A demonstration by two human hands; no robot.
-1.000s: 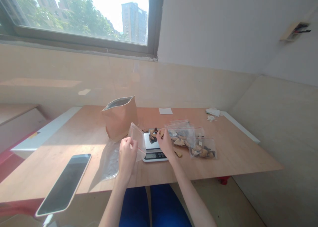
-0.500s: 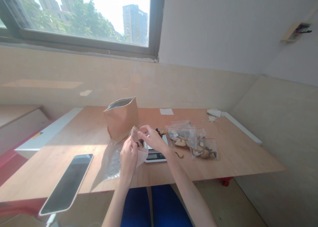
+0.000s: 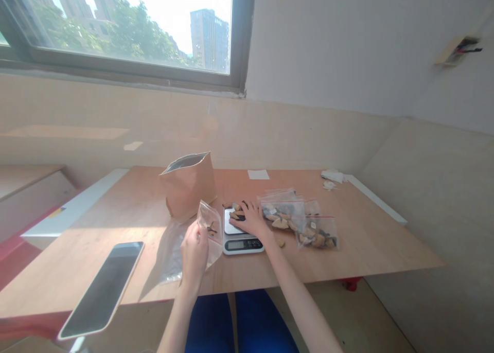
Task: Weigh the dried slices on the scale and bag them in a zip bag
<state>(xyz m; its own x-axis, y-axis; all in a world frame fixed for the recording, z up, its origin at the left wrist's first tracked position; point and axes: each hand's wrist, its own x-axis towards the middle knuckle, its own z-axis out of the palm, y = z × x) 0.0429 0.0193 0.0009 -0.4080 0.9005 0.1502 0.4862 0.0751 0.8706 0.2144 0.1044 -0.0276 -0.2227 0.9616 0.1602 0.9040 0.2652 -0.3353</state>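
Paper bag [image 3: 189,186] and filled bags [image 3: 299,222] flank the scale [image 3: 241,234] — near edge open.

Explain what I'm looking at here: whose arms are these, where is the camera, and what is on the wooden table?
There is no machine here. The picture comes from a camera worn on a person's head, looking forward and down, so the two bare arms coming up from the bottom edge are that person's own.

The left hand holds up a small clear zip bag with a red seal line that has a few brown pieces inside. The right hand rests on dried brown and dark pieces piled on a small white digital kitchen scale.

Also on the light wooden table: an open brown paper pouch, several filled clear zip bags right of the scale, a dark-screened smartphone near the left front edge, and a white paper slip at the back.
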